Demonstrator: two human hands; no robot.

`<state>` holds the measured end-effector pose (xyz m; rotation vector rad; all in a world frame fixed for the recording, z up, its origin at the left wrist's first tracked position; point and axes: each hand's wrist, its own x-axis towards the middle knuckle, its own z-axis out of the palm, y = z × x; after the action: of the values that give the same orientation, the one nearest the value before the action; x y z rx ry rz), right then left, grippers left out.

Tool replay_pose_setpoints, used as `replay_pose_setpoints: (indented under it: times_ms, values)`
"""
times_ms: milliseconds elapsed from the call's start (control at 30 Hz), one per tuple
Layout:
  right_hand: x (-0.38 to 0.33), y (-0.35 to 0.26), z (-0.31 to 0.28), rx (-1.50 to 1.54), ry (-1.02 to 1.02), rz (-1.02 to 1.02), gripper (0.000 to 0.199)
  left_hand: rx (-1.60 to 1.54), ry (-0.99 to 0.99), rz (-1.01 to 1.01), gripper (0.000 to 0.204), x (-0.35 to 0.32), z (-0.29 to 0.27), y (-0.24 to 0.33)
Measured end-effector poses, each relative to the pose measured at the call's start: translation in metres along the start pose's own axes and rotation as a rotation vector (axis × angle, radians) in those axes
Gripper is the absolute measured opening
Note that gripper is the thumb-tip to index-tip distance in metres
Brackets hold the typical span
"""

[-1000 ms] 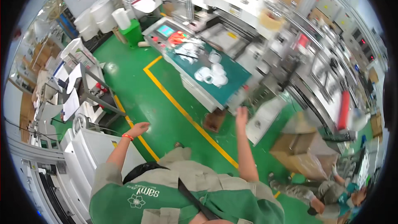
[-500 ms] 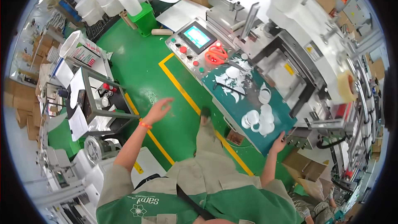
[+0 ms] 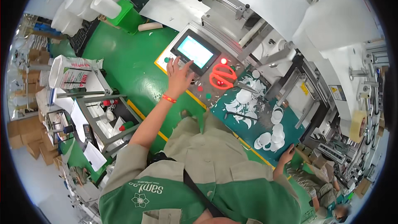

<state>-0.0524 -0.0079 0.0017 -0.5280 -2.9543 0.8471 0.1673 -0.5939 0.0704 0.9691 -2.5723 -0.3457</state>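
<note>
Bare left hand [image 3: 179, 79] spread wide at the panel [image 3: 204, 82]

With those fingers splayed, I hold nothing. They are at the near edge of the screen [image 3: 195, 52], which sits in the panel off the left end of the mat [image 3: 291, 123]. Whether a fingertip touches it, I cannot tell. My right hand [image 3: 287, 153] is at the mat's near right corner; whether it grips the edge or merely rests there, I cannot tell either.

To work the panel well, I judge, one fingertip should meet the screen squarely while the others curl clear: a splayed hand could brush the green button [image 3: 167, 59], on the screen's side away from the mat, by mistake. The wrist is better raised than leaned on. A lit red button [image 3: 224, 61] glows off the mat's far left side, worth a glance before any press.

Scissors [image 3: 224, 75] lie with their handles on the panel beside the mat and their blades reaching over its left end, toward white scraps [image 3: 235, 108]; I would give them room so no wrist drags them. White discs [image 3: 277, 135] lie toward the mat's near right, close to my right hand, and are best left undisturbed.
</note>
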Motion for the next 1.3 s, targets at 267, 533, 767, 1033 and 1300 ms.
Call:
replay_pose_setpoints:
  times_ms: [267, 533, 767, 1033, 1300]
  values:
    - [-0.031, -0.012, 0.032, -0.377, 0.313, 0.121, 0.063, 0.029, -0.099, 0.094, 0.04, 0.026, 0.016, -0.021]
    - [-0.035, -0.014, 0.031, -0.364, 0.33, 0.092, 0.062, 0.084, -0.193, 0.195, 0.037, 0.035, 0.024, -0.033]
    - [-0.043, -0.027, 0.032, -0.346, 0.347, 0.119, 0.061, 0.032, -0.219, 0.179, 0.038, 0.037, 0.004, -0.039]
    - [-0.05, -0.046, 0.03, -0.304, 0.391, 0.098, 0.059, 0.091, -0.198, 0.089, 0.04, 0.04, 0.011, -0.051]
    - [-0.048, -0.042, 0.027, -0.311, 0.386, 0.109, 0.061, 0.19, -0.136, 0.011, 0.041, 0.046, 0.019, -0.07]
